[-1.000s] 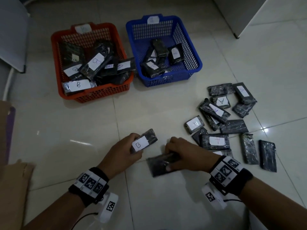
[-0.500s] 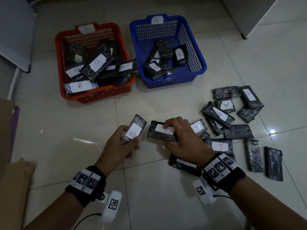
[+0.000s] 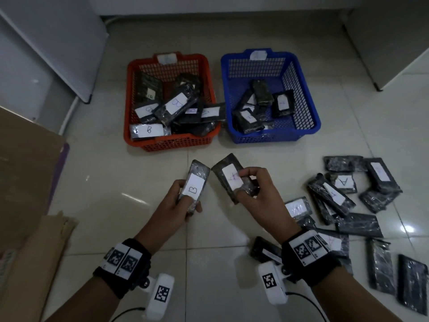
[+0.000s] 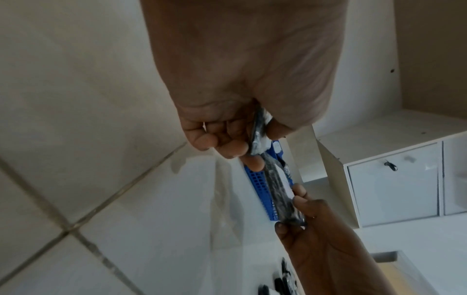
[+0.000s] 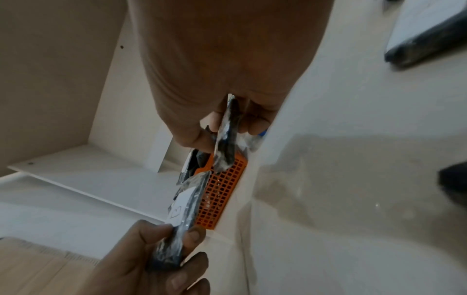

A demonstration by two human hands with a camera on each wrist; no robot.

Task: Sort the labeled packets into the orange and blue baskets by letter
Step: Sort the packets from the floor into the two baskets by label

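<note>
Left hand (image 3: 173, 206) grips the packet marked B (image 3: 194, 185) by its near end, label up. Right hand (image 3: 256, 194) pinches a second packet (image 3: 232, 178), thumb and fingertips on its label; the mark looks like an A, though faint. Both packets are held raised over the floor, far ends nearly touching, faces turned toward the head camera, probably so the letters can be read before dropping. Orange basket (image 3: 137, 94) sits just ahead on the left and holds B packets; blue basket (image 3: 308, 108) sits beside it. Unsorted packets (image 3: 341, 194) lie on the floor at right.
</note>
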